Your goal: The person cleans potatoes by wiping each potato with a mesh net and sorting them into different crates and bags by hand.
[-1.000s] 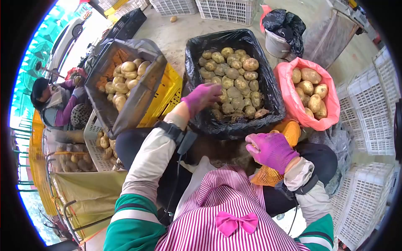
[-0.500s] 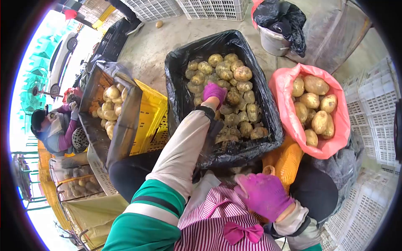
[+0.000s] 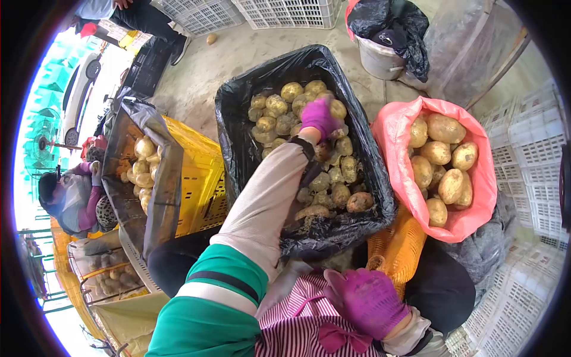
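Observation:
My left hand (image 3: 320,118), in a purple glove, reaches into a crate lined with black plastic (image 3: 235,128). It is over the upper right of the heap of dirty potatoes (image 3: 275,106), beside a potato (image 3: 337,109). Its fingers point down and are partly hidden and blurred, so their grip does not show. My right hand (image 3: 370,300), also purple-gloved, is curled closed above my striped apron (image 3: 282,318); whatever may lie inside it is hidden. Near that hand is an orange mesh bag (image 3: 401,253). Right of the crate, a pink sack (image 3: 389,134) holds several cleaner-looking potatoes (image 3: 451,185).
At left, a yellow crate (image 3: 199,184) stands by a dark-lined container of potatoes (image 3: 143,169). A co-worker (image 3: 74,193) sits farther left. White crates (image 3: 288,13) line the back and right. A bucket with black plastic (image 3: 380,59) stands behind, and one potato (image 3: 212,38) lies on the floor.
My left hand has moved up and right across the heap. My right hand has lowered slightly and looks more curled. The whole view has shifted a little; more of a person shows at top left.

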`<control>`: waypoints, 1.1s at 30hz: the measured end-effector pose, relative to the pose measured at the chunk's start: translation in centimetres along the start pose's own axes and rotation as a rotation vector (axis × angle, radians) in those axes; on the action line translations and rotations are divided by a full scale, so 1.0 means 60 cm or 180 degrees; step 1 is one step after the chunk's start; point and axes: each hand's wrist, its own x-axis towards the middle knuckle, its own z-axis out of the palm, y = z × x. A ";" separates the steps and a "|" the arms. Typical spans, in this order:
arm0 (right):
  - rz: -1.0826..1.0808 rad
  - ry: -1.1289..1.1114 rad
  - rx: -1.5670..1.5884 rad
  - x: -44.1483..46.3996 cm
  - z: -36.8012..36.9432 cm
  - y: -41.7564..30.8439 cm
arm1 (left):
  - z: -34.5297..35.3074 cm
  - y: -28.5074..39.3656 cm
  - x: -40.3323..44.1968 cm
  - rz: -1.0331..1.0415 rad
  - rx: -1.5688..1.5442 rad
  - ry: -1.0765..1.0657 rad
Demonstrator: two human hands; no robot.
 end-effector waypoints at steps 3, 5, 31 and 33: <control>-0.0030 0.0225 -0.0032 -0.009 0.012 0.000 | -0.012 -0.037 -0.012 -0.0199 -0.2738 0.0113; -0.0113 0.0425 -0.0113 -0.016 0.020 0.003 | -0.093 -0.030 -0.080 -0.0341 -0.4411 -0.0712; -0.0668 0.1527 0.2921 -0.003 0.202 -0.186 | -0.168 -0.084 -0.785 -0.0562 -0.7885 -0.0688; -0.1261 0.1427 0.1222 -0.004 0.233 -0.192 | -0.140 -0.093 -0.784 -0.0629 -0.7547 -0.0172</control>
